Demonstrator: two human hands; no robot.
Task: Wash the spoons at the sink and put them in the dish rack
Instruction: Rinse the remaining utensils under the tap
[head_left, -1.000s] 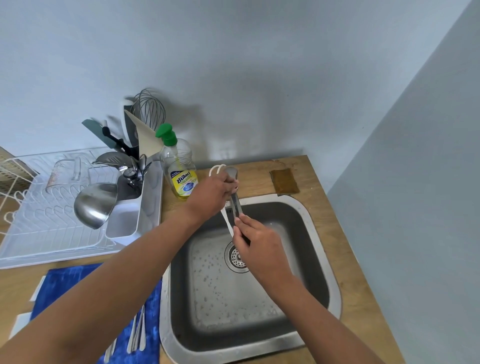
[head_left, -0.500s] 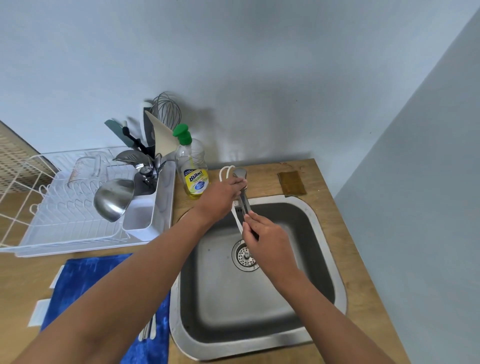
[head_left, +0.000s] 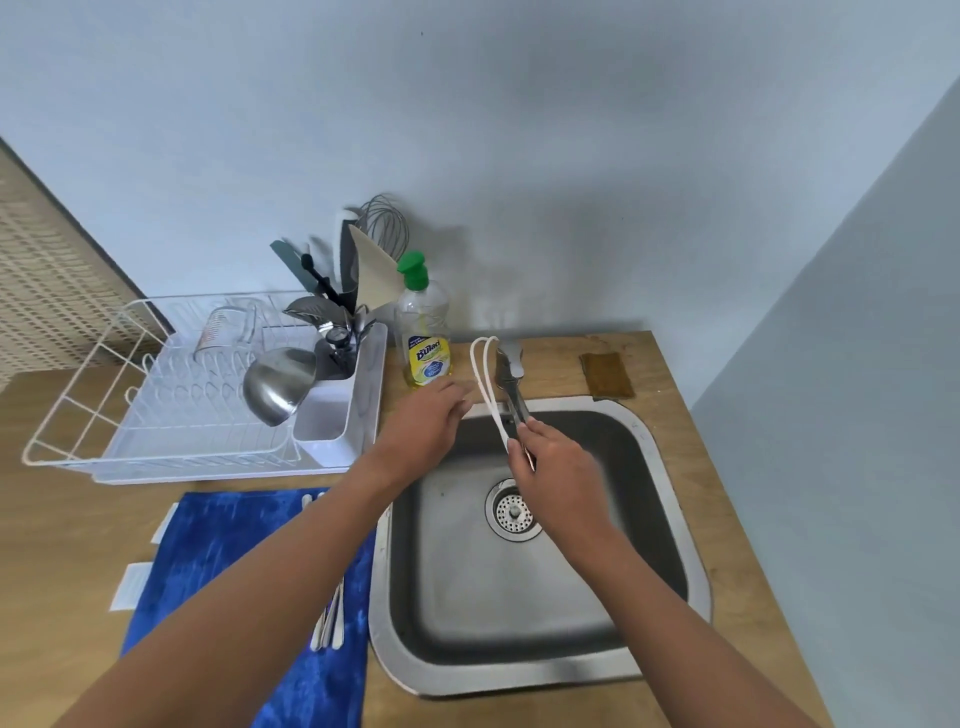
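My right hand (head_left: 558, 467) pinches a thin metal spoon (head_left: 530, 460) over the steel sink (head_left: 670, 525), just below the small tap (head_left: 511, 382); my fingers hide most of the spoon. My left hand (head_left: 423, 423) hovers with straight fingers at the sink's back-left corner, left of the tap and touching nothing. Several more spoons (head_left: 328, 626) lie on the blue towel (head_left: 218, 551) left of the sink, partly hidden under my left forearm. The white dish rack (head_left: 171, 415) stands at the back left.
A white looped hose (head_left: 485, 379) hangs beside the tap. A yellow dish soap bottle (head_left: 425, 338) stands left of it. The rack's white caddy (head_left: 332, 410) holds a ladle (head_left: 278, 382), whisk and other utensils. A brown sponge (head_left: 607, 374) lies behind the sink, near the right wall.
My left hand has let go of the tap and drawn back to the left with its fingers straightened. My right hand stays under the tap with the spoon.
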